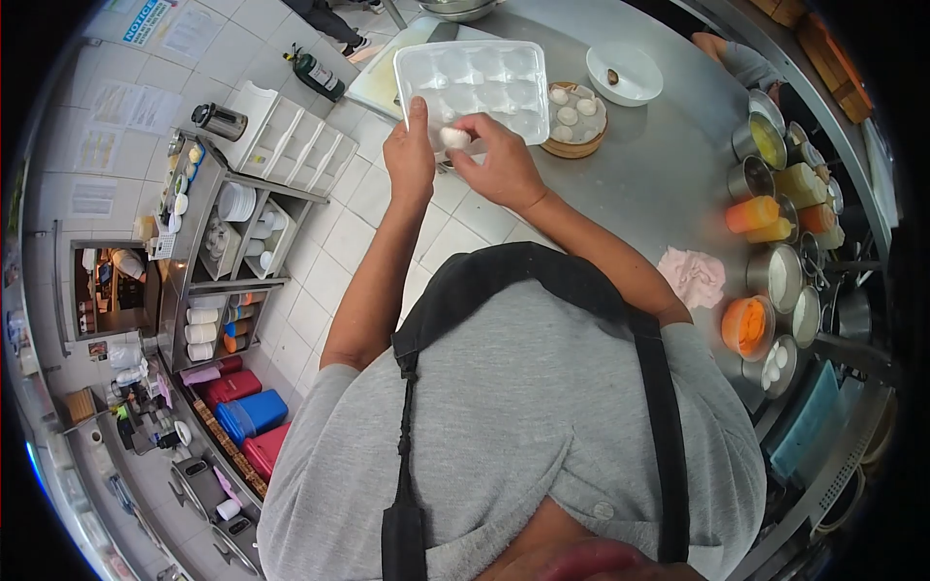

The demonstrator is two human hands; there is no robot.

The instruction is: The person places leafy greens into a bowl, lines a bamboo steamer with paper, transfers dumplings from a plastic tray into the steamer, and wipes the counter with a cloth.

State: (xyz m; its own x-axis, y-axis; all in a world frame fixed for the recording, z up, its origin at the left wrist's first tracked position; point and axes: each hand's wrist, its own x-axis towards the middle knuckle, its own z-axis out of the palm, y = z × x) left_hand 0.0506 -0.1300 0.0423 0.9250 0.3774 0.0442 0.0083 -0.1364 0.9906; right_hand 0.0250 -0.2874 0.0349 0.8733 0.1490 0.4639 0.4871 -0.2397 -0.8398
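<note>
My left hand (411,163) grips the near left corner of a white plastic tray (472,58) with rows of rounded compartments, its thumb on top of the rim. Between the thumb and fingers of my right hand (499,163) is a small white dumpling (453,137), at the tray's near edge. Just right of the tray, a round bamboo steamer basket (573,149) holds several white dumplings (567,115). A white bowl (635,85) with a small dark item in it stands beyond the basket.
A steel worktable (668,155) carries a crumpled pink cloth (691,277). Along its right side are squeeze bottles (754,213), metal containers and a tub of orange food (748,326). A cutting board (373,82) lies behind the tray. Shelving with dishes (236,202) stands left. Another person's arm (712,45) shows at top right.
</note>
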